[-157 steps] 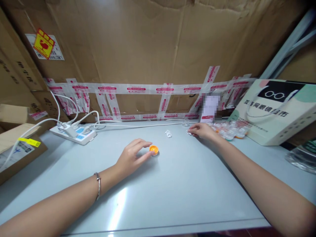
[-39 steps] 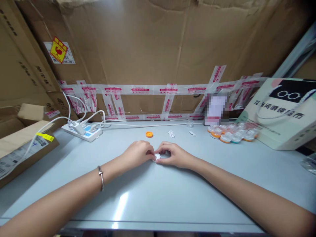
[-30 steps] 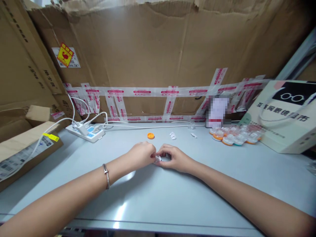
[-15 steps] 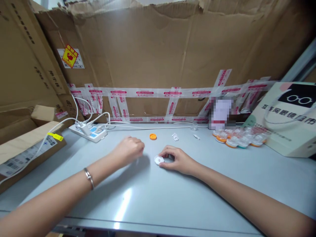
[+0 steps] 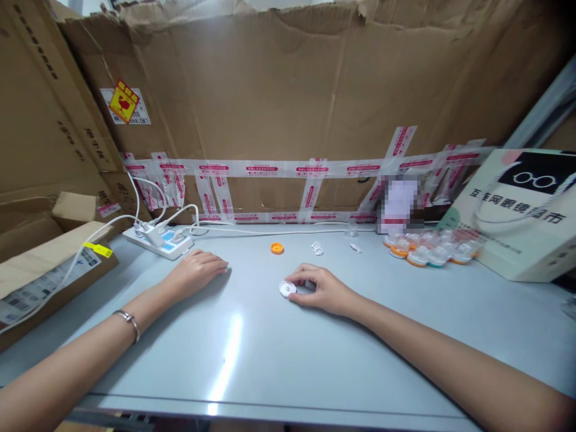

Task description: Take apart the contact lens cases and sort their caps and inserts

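Note:
Between thumb and fingers, my right hand (image 5: 320, 290) grips a small round white disc-shaped part (image 5: 287, 289) by its edge, low at the table. My left hand (image 5: 198, 273) lies palm down on the table to the left, fingers stretched out, with nothing visible in it. Behind the disc sits an orange ring-shaped part (image 5: 276, 248). Farther right are a small white openwork piece (image 5: 317, 248) and a small white sliver-like piece (image 5: 355, 248). A clear round cup-like piece (image 5: 350, 228) stands near the back.
A white power strip (image 5: 158, 240) with plugs and cables lies beyond my left hand. Several clear-topped orange and teal round cases (image 5: 436, 252) cluster at right, before a paper bag (image 5: 522, 222) and a blurred upright screen (image 5: 399, 205). An open carton (image 5: 58, 264) stands left; cardboard (image 5: 270, 90) walls the back.
My left hand has moved left, away from the white disc, and gone from a closed shape to lying flat on the table. My right hand keeps its hold on the disc.

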